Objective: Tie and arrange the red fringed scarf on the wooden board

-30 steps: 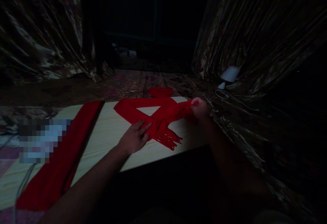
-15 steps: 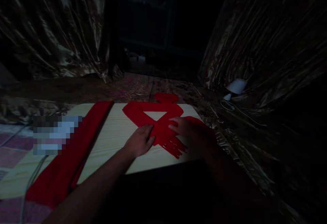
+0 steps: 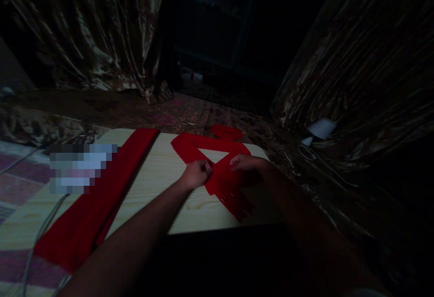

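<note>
A red fringed scarf (image 3: 224, 177) is laid on the pale wooden board in a crossed loop, with a triangle of bare wood showing inside it. Its fringed ends point toward me. My left hand (image 3: 197, 173) is closed on the scarf's left edge, close to the crossing, fingers curled in. On the other side, my right hand (image 3: 249, 162) pinches the scarf's right edge between thumb and fingers. The scarf part under the right wrist is in shadow and hard to make out.
A second red cloth (image 3: 101, 197), folded long, lies across the board (image 3: 152, 188) to the left. Beside it are a blurred-out object (image 3: 81, 170) and a cable (image 3: 44, 224). Another red piece (image 3: 226, 132) sits past the far edge. A small white lamp (image 3: 322, 128) stands right, near curtains.
My left hand has gone from lying flat on the scarf to gripping its edge. My right hand's fingers have closed on the other edge. The view has shifted and tilted slightly.
</note>
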Demonstrator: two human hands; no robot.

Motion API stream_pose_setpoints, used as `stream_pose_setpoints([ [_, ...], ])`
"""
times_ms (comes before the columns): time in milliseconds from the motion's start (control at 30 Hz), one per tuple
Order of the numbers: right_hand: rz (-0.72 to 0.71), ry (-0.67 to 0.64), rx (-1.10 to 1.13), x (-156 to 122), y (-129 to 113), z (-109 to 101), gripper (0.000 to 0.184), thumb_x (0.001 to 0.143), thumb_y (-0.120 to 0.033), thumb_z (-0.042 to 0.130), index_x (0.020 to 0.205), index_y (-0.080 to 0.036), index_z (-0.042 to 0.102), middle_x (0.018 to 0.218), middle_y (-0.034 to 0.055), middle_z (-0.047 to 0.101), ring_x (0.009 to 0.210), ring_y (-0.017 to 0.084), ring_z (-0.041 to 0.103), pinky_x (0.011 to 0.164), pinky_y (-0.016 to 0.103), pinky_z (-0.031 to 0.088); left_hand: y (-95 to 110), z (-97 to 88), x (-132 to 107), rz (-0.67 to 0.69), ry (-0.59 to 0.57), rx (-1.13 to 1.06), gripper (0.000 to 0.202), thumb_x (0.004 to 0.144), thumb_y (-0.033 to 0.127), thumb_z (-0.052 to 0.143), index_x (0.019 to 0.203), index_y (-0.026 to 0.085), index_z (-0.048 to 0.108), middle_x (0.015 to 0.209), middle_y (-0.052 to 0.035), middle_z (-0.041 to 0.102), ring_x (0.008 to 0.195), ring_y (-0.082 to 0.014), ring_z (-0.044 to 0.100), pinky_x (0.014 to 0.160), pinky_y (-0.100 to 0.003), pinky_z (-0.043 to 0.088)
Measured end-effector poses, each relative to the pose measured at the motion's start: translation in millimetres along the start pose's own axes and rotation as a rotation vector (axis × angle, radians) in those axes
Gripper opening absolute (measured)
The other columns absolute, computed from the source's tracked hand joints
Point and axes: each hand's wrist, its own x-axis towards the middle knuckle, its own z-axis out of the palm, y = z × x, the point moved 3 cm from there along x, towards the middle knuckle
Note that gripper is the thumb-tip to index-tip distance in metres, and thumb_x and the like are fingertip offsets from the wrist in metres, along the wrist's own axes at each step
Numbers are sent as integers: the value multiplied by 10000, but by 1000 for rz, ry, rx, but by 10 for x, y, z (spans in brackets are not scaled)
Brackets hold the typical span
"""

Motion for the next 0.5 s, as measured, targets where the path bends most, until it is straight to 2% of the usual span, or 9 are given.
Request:
stream_pose_setpoints([
  [100, -19, -39, -12, 32, 47, -93, 143, 724, -320, 671, 709, -190, 614, 644, -58, 565, 617, 121, 482, 607, 240, 353, -115, 40, 27, -27, -6, -188, 171, 808, 353, 585, 741, 198, 606, 649, 5, 630, 592, -144, 547, 566, -257, 394],
  [200, -95, 59, 44, 145, 40, -174, 164, 725, -342, 687, 772, -190, 646, 700, -49, 614, 665, 128, 528, 654, 237, 389, -149, 60, 26, -16, 17, -189, 157, 808, 343, 592, 781, 194, 632, 682, -5, 665, 607, -149, 573, 577, -256, 404],
  [267, -136, 143, 52, 251, 31, -177, 177, 725, -343, 705, 789, -187, 654, 741, -32, 644, 703, 135, 559, 681, 237, 407, -115, 56, 10, 4, 44, -104, 155, 833, 318, 568, 849, 197, 663, 777, -31, 719, 671, -165, 624, 631, -265, 432],
  [333, -130, 218, -31, 353, 49, -136, 193, 725, -354, 728, 749, -185, 638, 727, -25, 641, 700, 136, 554, 661, 233, 394, -58, 48, -17, 21, 78, 38, 192, 876, 313, 529, 907, 204, 685, 859, -59, 748, 740, -187, 666, 694, -281, 447],
  [433, -36, 308, -252, 440, 136, -52, 299, 726, -422, 766, 676, -190, 585, 642, -36, 584, 628, 124, 489, 586, 232, 324, 18, 51, -60, 37, 102, 266, 276, 939, 340, 460, 953, 207, 702, 867, -94, 757, 789, -222, 697, 751, -310, 446],
  [500, 13, 389, -352, 428, 195, -29, 358, 733, -489, 773, 691, -194, 575, 631, -36, 570, 610, 120, 464, 567, 238, 287, 51, 59, -80, 60, 100, 339, 312, 959, 350, 431, 987, 205, 705, 867, -105, 759, 799, -236, 706, 763, -320, 443],
])
